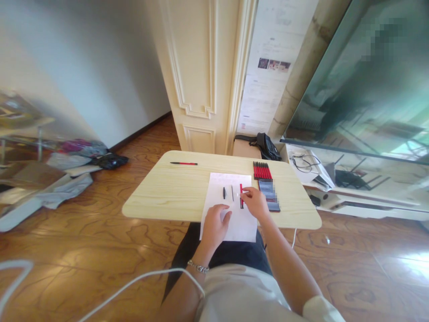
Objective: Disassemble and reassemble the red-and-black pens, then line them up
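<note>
On the white sheet of paper (231,228) lie pen parts: a short black piece (224,193), a thin dark refill (232,193) and a red pen barrel (241,201) with a dark lower end. My right hand (256,201) has its thumb and index finger pinched at the barrel's middle, partly covering it. My left hand (215,225) rests over the paper's left side, fingers curved with the thumb apart, holding nothing. It is nearest to the short black piece, not touching it.
The light wooden table (161,197) bears a red and black pen (184,163) at far left. A row of several red and black pens (262,170) and a dark phone (267,192) lie on the right. A white cable (134,286) crosses my left forearm.
</note>
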A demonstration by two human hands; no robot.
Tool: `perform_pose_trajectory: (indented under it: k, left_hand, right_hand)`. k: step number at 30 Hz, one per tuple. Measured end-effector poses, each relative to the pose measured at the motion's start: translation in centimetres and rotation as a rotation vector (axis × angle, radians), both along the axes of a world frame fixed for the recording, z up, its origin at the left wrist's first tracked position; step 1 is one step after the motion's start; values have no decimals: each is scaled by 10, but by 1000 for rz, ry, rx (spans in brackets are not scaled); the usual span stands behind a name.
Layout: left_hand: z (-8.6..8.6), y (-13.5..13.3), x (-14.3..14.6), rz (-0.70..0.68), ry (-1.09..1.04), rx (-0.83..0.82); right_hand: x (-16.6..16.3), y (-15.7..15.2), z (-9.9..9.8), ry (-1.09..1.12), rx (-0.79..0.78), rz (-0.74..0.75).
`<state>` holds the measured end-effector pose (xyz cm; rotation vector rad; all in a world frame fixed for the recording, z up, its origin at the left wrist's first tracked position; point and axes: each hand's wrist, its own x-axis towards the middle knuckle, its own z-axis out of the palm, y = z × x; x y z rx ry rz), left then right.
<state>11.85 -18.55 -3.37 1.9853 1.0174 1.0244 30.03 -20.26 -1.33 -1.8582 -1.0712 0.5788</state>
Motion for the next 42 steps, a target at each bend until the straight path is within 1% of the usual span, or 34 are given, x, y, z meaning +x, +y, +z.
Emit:
perform_pose_trajectory:
  k: [2,5,9,12,17,21,23,26,29,32,36,39,42]
  left_hand:
    - [-5,1,0,-9,76,83]
    - [-10,0,1,-25,128,126]
    - [-10,-3,2,-43,152,132]
    - [-9,-3,3,-36,159,132]
    - [-10,-4,5,-29,167,146]
    - [-11,-5,8,-20,177,157]
    - [-11,-4,10,-17,188,164]
    - [-10,-4,11,-17,186,163]
    - [-7,-5,10,-12,138,145]
    - [1,-11,8,13,43,74]
    - [11,-22,5,-28,-107,-176]
    - [13,-29,7,-69,-170,-321]
    - [11,-32,10,-93,-186,-385]
  right_hand:
    - [11,10,1,-174,-102,-24]
    - [14,20,-2,-342,-217,-27]
    - [9,23,-10,-491,-281,-13]
    - [8,22,-14,-546,-290,-4]
    - [11,22,-14,-513,-241,-11]
    - [8,14,-6,-415,-141,-69]
    - [1,4,-2,-352,-72,-83]
    - [-15,-17,0,-251,32,-50]
    - [-30,-39,-4,-186,61,8]
    - [-37,-54,-12,-169,31,62]
    - [-36,-62,-19,-195,-16,69]
    - [-30,-60,-16,-235,-46,51]
    - [-18,-48,-9,-326,-89,4]
